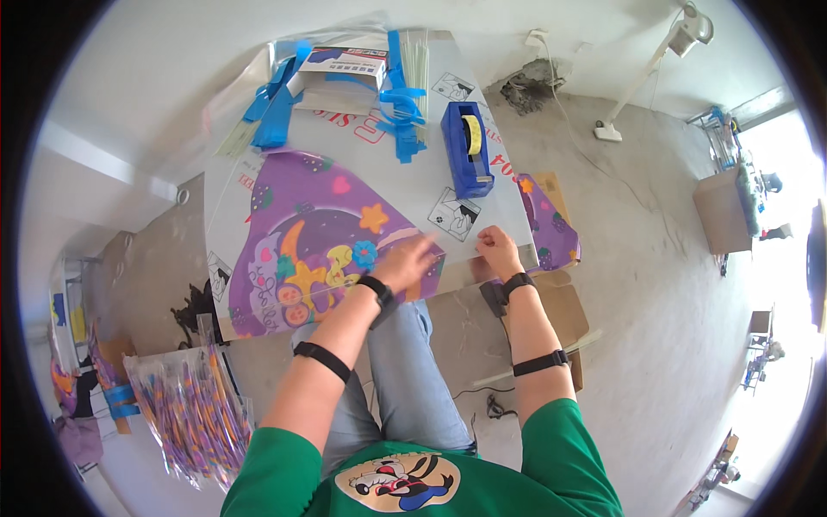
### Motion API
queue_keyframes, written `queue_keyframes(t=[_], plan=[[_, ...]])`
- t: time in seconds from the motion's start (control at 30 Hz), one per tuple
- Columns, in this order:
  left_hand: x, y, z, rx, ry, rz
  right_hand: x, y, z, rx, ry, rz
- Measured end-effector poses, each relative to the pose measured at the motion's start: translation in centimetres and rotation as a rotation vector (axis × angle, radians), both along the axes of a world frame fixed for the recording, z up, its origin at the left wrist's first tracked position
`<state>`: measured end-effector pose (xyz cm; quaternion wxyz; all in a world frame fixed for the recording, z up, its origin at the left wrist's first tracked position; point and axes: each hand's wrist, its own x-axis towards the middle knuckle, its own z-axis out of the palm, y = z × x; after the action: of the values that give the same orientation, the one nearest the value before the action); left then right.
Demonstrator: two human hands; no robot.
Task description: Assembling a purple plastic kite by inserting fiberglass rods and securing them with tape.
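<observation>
On counter point(424, 177), our left grip point(402, 264) over purple sheet point(332, 231), fingers loosely outstretched; our right grip point(500, 252) near edge, fingers curled, whether holding anything we cannot tell.

Purple among blues

Beneath the left fingers point(422, 248), the sheet point(332, 226) is purple, patterned with orange stars, pink hearts and a blue flower. Beyond the right fingers point(489, 237), the dispenser point(458, 155) is deep blue, its roll point(472, 133) yellow. Farther off, strips point(274, 125) are bright blue; the grey table point(422, 181) bears red print. Behind the fingers: black wristbands point(376, 293), light-blue jeans point(401, 370), green shirt point(551, 465).
</observation>
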<state>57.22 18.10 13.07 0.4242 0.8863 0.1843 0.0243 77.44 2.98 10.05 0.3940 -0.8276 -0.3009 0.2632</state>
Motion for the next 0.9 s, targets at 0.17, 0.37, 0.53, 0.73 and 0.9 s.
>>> queue_keyframes(t=[0.17,0.37,0.53,0.73,0.9], plan=[[-10.0,9.8,-2.5,0.387,-0.037,0.494,0.2,0.2,0.2,-0.045,-0.029,-0.013],[-17.4,18.4,-2.6,0.475,0.268,0.728,1.0,-0.1,-1.3,-0.020,-0.061,-0.031],[-15.7,22.6,-3.4,0.315,0.265,0.736,0.9,-0.5,-2.1,-0.007,-0.099,-0.013],[-13.1,24.4,-4.0,0.456,0.257,0.737,0.3,-0.6,-0.9,-0.062,-0.128,-0.038],[-13.8,22.7,-5.3,0.616,0.038,0.787,-0.1,0.1,-0.4,-0.073,-0.065,-0.051]])
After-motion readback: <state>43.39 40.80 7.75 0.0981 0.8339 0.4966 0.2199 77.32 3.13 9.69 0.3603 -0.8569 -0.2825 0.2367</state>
